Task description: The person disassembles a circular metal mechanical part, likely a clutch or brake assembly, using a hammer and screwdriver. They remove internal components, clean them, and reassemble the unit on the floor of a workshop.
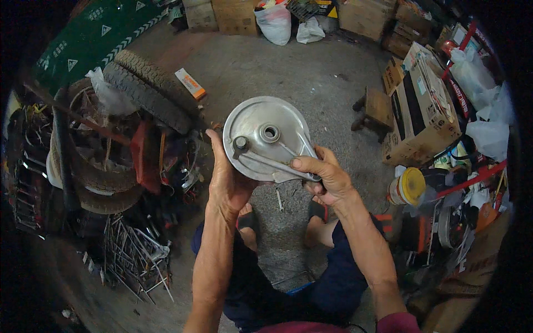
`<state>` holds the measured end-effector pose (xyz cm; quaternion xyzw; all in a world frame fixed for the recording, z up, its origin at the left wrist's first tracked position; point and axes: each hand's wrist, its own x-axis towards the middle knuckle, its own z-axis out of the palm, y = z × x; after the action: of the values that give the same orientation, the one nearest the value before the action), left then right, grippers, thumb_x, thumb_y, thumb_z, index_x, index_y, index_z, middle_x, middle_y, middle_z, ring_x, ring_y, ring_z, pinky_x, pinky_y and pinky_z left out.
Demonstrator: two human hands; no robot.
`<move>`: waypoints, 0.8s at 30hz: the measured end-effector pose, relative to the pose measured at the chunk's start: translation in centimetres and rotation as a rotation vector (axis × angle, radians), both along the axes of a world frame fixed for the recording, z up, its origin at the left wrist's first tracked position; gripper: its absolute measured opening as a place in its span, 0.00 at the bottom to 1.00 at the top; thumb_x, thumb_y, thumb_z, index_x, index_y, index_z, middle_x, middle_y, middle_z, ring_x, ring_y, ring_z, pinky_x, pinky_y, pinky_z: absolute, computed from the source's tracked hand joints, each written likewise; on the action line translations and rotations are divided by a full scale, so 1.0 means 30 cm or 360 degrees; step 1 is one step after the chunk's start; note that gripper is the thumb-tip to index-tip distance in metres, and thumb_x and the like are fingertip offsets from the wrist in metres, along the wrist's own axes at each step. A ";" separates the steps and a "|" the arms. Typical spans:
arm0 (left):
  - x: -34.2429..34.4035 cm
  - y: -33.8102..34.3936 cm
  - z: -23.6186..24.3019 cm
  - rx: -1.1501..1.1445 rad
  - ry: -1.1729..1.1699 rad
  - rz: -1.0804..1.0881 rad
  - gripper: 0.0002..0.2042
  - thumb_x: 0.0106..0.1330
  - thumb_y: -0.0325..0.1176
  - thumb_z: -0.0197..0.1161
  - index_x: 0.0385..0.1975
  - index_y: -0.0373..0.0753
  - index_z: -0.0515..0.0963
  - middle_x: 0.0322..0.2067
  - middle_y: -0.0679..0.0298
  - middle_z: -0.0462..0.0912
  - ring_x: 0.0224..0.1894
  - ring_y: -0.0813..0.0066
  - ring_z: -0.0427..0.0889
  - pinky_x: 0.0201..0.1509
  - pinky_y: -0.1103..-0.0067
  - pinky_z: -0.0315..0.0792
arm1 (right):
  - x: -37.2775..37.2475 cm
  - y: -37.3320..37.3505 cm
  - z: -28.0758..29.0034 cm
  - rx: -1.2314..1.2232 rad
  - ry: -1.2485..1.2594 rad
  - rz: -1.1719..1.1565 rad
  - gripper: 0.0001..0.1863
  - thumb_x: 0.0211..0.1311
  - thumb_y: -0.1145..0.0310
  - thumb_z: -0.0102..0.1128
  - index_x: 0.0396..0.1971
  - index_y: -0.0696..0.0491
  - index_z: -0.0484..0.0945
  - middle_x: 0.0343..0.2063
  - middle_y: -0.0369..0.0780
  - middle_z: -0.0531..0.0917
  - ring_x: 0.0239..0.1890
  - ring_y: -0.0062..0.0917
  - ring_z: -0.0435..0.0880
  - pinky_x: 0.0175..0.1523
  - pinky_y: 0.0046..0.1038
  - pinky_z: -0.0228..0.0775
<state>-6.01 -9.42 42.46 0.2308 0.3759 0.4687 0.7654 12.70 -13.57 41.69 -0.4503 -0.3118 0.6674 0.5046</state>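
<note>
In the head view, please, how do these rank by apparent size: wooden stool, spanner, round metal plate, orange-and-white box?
1. Round metal plate, held nearer the camera
2. Wooden stool
3. Orange-and-white box
4. Spanner

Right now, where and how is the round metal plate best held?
Probably by the outer rim, from both sides: the round metal plate is a wide disc, so the left hand can cup its left edge and the right hand its lower right. The lever across its face seems a poorer grip, since it may pivot at the bolt.
</note>
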 end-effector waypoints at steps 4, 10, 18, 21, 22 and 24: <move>0.007 0.015 -0.004 0.0236 0.0638 0.0384 0.35 0.69 0.65 0.41 0.48 0.35 0.74 0.42 0.55 0.80 0.42 0.68 0.79 0.32 0.74 0.74 | 0.023 0.003 0.008 0.0163 -0.0067 -0.0179 0.28 0.42 0.60 0.77 0.38 0.59 0.73 0.22 0.34 0.76 0.11 0.09 0.65 0.11 0.13 0.52; 0.001 -0.012 -0.007 0.0738 0.0490 0.0513 0.13 0.66 0.39 0.64 0.41 0.36 0.77 0.28 0.63 0.81 0.22 0.86 0.71 0.19 0.90 0.57 | 0.054 -0.008 0.012 0.0246 -0.0247 -0.0418 0.28 0.43 0.60 0.77 0.40 0.58 0.73 0.23 0.33 0.76 0.14 0.11 0.67 0.13 0.15 0.54; -0.002 -0.001 -0.002 0.0685 0.0600 0.0224 0.09 0.62 0.32 0.68 0.36 0.33 0.79 0.26 0.64 0.81 0.22 0.83 0.76 0.17 0.89 0.58 | 0.059 -0.021 0.014 0.0419 -0.0378 -0.0352 0.29 0.45 0.63 0.77 0.44 0.59 0.72 0.27 0.35 0.79 0.17 0.10 0.70 0.14 0.15 0.57; -0.011 0.000 -0.003 0.0623 0.0633 0.0115 0.10 0.61 0.32 0.68 0.36 0.34 0.79 0.25 0.64 0.81 0.22 0.82 0.77 0.17 0.89 0.58 | 0.059 -0.021 0.009 0.0429 -0.0408 -0.0358 0.29 0.45 0.63 0.77 0.44 0.58 0.72 0.27 0.35 0.79 0.17 0.11 0.70 0.14 0.15 0.58; -0.013 0.001 -0.002 0.0600 0.0647 0.0079 0.10 0.61 0.32 0.68 0.36 0.34 0.79 0.25 0.64 0.81 0.22 0.82 0.77 0.17 0.89 0.58 | 0.060 -0.021 0.008 0.0429 -0.0420 -0.0359 0.29 0.45 0.64 0.77 0.44 0.58 0.72 0.27 0.35 0.79 0.17 0.11 0.70 0.14 0.15 0.58; -0.025 0.005 -0.013 0.0552 0.0641 -0.0016 0.10 0.61 0.33 0.69 0.36 0.34 0.79 0.25 0.64 0.82 0.22 0.82 0.77 0.16 0.89 0.58 | 0.058 -0.022 0.008 0.0421 -0.0447 -0.0360 0.29 0.45 0.63 0.77 0.44 0.58 0.72 0.27 0.35 0.79 0.16 0.11 0.70 0.14 0.15 0.58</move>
<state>-6.75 -9.28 42.08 0.4490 0.4335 0.4670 0.6264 14.43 -14.22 41.92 -0.5009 -0.4115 0.4906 0.5824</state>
